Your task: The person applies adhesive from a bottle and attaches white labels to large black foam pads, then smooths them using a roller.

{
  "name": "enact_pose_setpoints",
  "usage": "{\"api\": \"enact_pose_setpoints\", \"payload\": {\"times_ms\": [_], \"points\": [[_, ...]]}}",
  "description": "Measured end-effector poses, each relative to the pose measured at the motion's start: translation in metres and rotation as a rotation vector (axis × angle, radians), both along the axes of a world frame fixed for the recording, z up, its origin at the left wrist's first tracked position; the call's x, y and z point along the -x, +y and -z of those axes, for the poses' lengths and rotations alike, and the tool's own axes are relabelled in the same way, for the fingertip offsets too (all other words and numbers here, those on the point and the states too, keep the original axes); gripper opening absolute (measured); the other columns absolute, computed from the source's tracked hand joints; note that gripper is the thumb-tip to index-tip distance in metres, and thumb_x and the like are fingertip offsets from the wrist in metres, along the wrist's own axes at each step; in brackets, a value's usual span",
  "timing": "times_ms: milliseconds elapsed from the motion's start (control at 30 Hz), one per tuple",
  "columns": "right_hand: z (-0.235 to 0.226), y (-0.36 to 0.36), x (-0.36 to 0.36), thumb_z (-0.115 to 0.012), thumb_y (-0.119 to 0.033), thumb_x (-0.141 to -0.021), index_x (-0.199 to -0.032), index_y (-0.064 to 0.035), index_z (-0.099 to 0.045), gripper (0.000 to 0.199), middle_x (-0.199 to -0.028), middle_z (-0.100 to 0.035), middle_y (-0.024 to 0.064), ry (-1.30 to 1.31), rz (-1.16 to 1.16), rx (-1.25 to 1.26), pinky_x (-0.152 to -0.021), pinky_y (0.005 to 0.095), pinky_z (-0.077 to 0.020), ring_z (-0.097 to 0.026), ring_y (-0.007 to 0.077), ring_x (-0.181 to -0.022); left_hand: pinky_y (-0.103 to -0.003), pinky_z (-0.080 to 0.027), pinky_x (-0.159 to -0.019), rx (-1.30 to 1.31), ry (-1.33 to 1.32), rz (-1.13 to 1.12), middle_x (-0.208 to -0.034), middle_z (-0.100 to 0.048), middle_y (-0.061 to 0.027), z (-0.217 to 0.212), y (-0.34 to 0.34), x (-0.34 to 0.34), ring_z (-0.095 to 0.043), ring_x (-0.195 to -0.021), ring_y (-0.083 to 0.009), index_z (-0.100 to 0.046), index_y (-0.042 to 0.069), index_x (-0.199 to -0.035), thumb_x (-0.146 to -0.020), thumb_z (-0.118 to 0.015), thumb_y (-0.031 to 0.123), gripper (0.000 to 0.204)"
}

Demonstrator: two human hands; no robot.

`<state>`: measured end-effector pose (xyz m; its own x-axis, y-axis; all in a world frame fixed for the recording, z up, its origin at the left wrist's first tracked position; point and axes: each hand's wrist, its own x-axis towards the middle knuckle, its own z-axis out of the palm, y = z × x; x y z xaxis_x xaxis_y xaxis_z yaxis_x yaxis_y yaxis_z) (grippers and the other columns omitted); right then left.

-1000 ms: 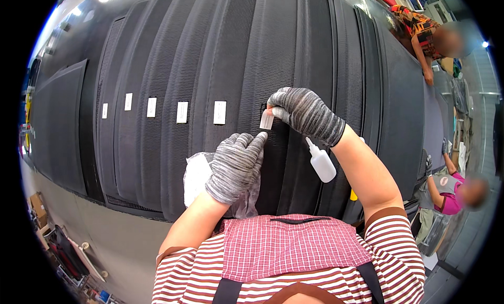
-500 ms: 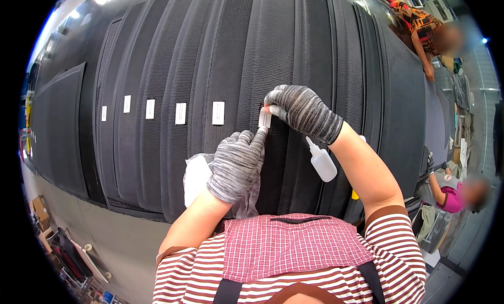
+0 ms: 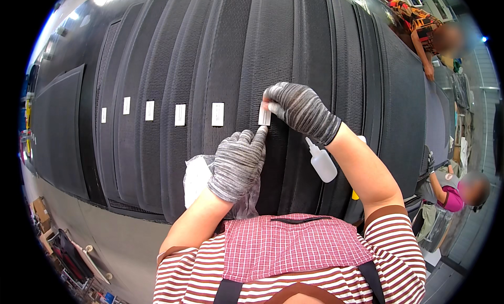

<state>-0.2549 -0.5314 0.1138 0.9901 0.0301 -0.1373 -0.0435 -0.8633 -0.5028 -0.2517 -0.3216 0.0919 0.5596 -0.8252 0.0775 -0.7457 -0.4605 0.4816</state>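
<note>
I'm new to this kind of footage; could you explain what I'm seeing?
No machine here: a person works by hand, in grey gloves. A fisheye camera on their head looks down, bending straight edges. The right hand pinches a white label over a black textured panel; the left hand has its index fingertip at the label's lower edge. Five other labels lie in a row to the left. A white squeeze bottle is to the right, and a clear plastic bag lies partly under the left hand.
</note>
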Motion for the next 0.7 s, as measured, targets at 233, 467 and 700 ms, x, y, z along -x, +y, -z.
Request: {"api": "enact_pose_setpoints", "payload": {"times_ms": [233, 467, 700], "points": [[-0.021, -0.017, 0.024, -0.067, -0.019, -0.091, -0.108, -0.0038, -0.064, 0.023, -0.084, -0.067, 0.0092, -0.188, 0.334, -0.243, -0.075, 0.0338, -0.0542, -0.066, 0.0212, -0.077, -0.041, -0.052, -0.072, 0.055, 0.031, -0.022, -0.084, -0.06, -0.0119, -0.006, 0.001, -0.001, -0.062, -0.078, -0.0295, -0.063, 0.004, -0.123, -0.09, -0.062, 0.012, 0.034], [-0.01, -0.006, 0.032, -0.065, -0.022, -0.091, -0.103, -0.0041, -0.066, 0.021, -0.089, -0.069, 0.0116, -0.127, 0.322, -0.159, -0.078, 0.0383, -0.0544, -0.068, 0.0267, -0.082, -0.037, -0.052, -0.065, 0.233, 0.157, -0.164, -0.083, -0.061, -0.0113, -0.022, 0.016, -0.001, -0.061, -0.071, -0.0263, -0.065, 0.004, -0.12, -0.088, -0.064, 0.005, 0.032], [0.001, 0.012, 0.017, -0.067, -0.029, -0.09, -0.097, -0.0049, -0.071, 0.026, -0.091, -0.069, 0.0123, 0.044, 0.33, 0.0, -0.08, 0.0379, -0.0532, -0.068, 0.0275, -0.086, -0.038, -0.053, -0.073, 0.24, 0.212, -0.129, -0.088, -0.063, -0.0142, -0.012, 0.026, 0.006, -0.063, -0.081, -0.0296, -0.068, 0.002, -0.114, -0.087, -0.066, 0.005, 0.028]]}}
